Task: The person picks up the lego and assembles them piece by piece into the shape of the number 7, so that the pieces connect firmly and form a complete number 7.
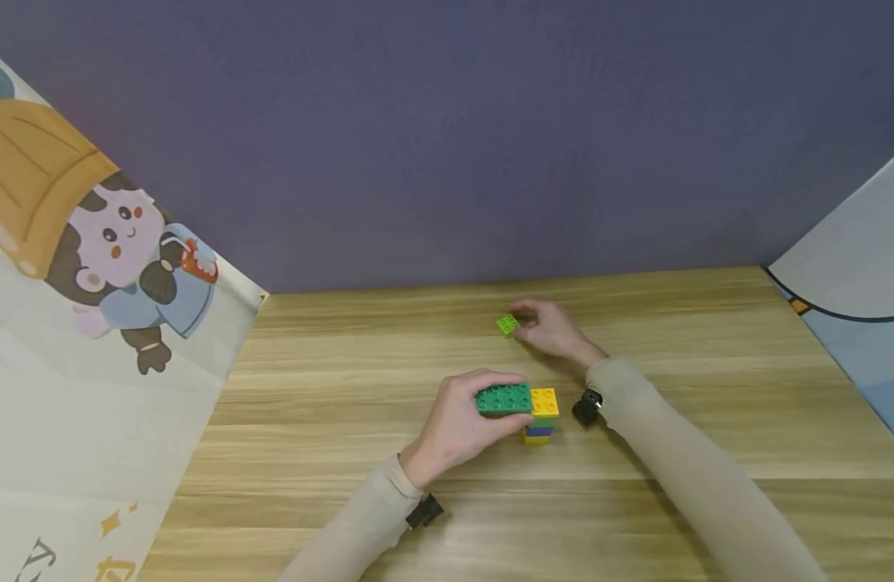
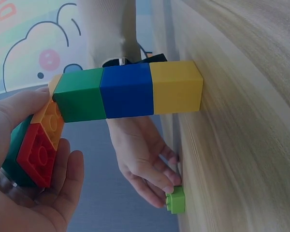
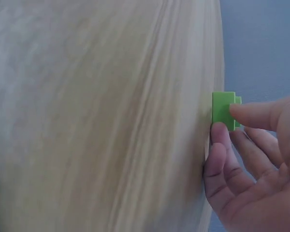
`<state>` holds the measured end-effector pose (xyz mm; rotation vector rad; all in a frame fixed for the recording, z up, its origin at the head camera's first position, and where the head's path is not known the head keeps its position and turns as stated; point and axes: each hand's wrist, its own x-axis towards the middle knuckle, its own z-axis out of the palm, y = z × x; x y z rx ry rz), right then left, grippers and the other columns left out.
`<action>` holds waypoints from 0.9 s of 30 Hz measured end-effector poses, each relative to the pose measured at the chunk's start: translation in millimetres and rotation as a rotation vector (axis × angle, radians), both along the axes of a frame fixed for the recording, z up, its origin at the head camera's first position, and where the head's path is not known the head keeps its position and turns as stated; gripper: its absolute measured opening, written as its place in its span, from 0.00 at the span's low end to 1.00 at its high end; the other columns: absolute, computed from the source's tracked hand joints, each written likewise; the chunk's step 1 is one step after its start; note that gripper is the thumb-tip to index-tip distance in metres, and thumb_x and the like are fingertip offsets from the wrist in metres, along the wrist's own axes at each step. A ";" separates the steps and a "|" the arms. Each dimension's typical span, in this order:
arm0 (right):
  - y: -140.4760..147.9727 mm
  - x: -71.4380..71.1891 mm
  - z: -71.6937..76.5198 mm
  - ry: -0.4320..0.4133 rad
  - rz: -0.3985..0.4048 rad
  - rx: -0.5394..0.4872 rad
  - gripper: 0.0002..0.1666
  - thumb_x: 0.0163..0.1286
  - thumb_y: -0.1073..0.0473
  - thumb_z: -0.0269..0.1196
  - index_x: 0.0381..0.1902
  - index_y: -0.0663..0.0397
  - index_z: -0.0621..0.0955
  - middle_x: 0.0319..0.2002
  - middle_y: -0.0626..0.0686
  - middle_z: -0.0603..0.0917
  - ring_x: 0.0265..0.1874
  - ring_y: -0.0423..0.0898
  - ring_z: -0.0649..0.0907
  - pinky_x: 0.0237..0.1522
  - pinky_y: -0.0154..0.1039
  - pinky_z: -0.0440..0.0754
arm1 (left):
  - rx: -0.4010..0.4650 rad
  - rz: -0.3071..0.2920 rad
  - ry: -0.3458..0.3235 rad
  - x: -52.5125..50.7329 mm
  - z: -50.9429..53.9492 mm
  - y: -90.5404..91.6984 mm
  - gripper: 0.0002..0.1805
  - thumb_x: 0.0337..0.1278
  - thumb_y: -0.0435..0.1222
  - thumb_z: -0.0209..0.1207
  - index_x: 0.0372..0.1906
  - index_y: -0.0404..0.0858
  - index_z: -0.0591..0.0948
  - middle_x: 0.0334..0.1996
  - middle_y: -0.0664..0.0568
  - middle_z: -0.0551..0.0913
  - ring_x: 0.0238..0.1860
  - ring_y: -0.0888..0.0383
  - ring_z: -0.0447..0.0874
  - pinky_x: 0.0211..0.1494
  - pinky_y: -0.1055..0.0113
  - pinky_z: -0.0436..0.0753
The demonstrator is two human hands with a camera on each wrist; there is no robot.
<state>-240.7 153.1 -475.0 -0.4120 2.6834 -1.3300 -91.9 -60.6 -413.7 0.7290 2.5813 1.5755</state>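
My left hand (image 1: 461,416) grips a joined toy brick structure by its overhanging top end, thumb on the near side and fingers on the far side. That end has a dark green brick (image 1: 503,398) on top and a red brick (image 2: 37,154) underneath. Beside them sits a yellow-orange brick (image 1: 544,400), over a column of a green brick (image 2: 80,95), a blue brick (image 2: 127,91) and a yellow brick (image 2: 177,88). Farther back, a small lime-green brick (image 1: 508,325) lies studs-up on the table. My right hand (image 1: 554,329) is right beside it, fingers spread and loosely bent.
The wood-grain table (image 1: 345,347) ends at a dark blue-grey panel (image 1: 447,162) behind. A printed cartoon wall (image 1: 61,420) stands at the left, another printed panel (image 1: 854,323) at the right. Each wrist carries a small black camera (image 1: 588,408).
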 end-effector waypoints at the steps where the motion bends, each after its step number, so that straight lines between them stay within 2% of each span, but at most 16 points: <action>1: -0.5 -0.5 -0.1 0.007 0.001 0.005 0.31 0.71 0.64 0.68 0.71 0.62 0.78 0.69 0.65 0.81 0.51 0.59 0.90 0.53 0.53 0.88 | -0.001 0.000 0.000 0.0 0.1 -0.2 0.23 0.52 0.38 0.81 0.56 0.47 0.91 0.50 0.56 0.93 0.48 0.62 0.89 0.51 0.70 0.85; 9: -0.6 -3.8 -3.1 0.003 0.001 0.003 0.30 0.72 0.62 0.69 0.70 0.60 0.79 0.69 0.64 0.82 0.54 0.60 0.89 0.58 0.57 0.87 | 0.000 -0.008 0.000 0.1 0.4 -2.1 0.24 0.53 0.39 0.81 0.56 0.47 0.90 0.50 0.56 0.93 0.47 0.63 0.89 0.51 0.69 0.85; 16: 0.0 -2.7 -6.6 0.019 -0.010 -0.003 0.29 0.71 0.61 0.71 0.69 0.59 0.81 0.68 0.63 0.83 0.48 0.56 0.90 0.51 0.50 0.88 | 0.000 -0.001 0.000 1.1 -0.2 -2.1 0.24 0.53 0.39 0.81 0.57 0.47 0.90 0.51 0.57 0.93 0.47 0.63 0.89 0.51 0.69 0.85; 27: 0.5 0.3 -5.3 0.013 -0.016 -0.036 0.28 0.72 0.58 0.71 0.68 0.59 0.82 0.67 0.63 0.84 0.51 0.57 0.89 0.53 0.53 0.88 | -0.005 0.003 -0.002 1.6 0.1 -2.8 0.23 0.53 0.39 0.80 0.57 0.48 0.90 0.50 0.57 0.93 0.47 0.63 0.88 0.50 0.69 0.85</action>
